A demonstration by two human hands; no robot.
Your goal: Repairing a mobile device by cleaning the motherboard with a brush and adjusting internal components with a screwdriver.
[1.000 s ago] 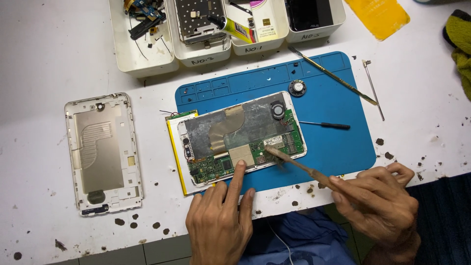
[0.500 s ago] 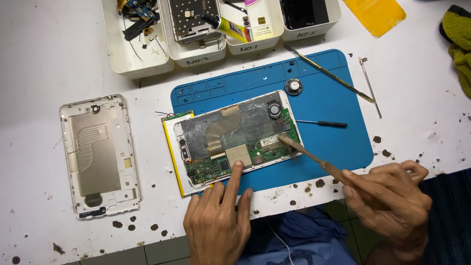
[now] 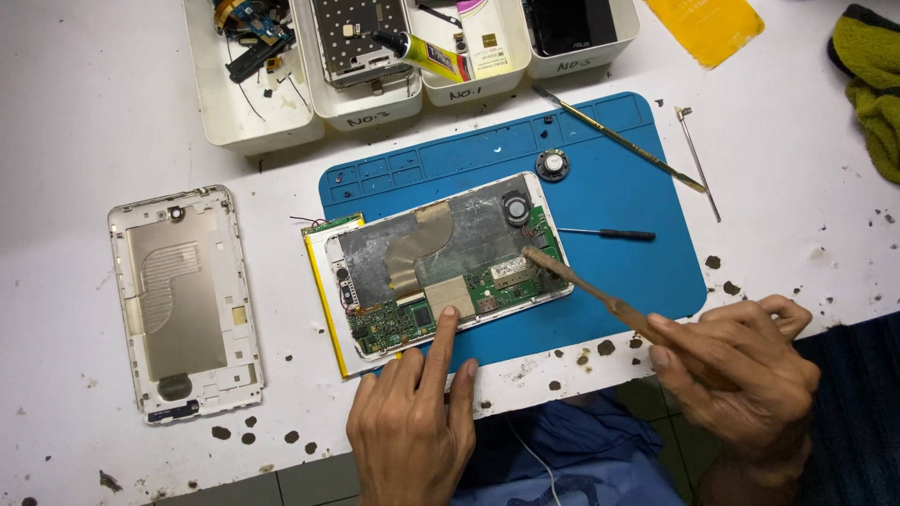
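On a stained white workbench, an opened tablet (image 3: 441,267) lay on a blue mat (image 3: 609,201), light and fragile, steadied at its edge by the left hand's (image 3: 412,426) fingertip while the right hand (image 3: 741,370) gripped a wooden stick (image 3: 586,281).

Head view, steeply down, near workbench (image 3: 112,122)

Blue work mat (image 3: 600,201), green circuit board (image 3: 394,323), white back cover (image 3: 183,300), yellow sheet (image 3: 705,26), brown-spotted white table (image 3: 84,122)
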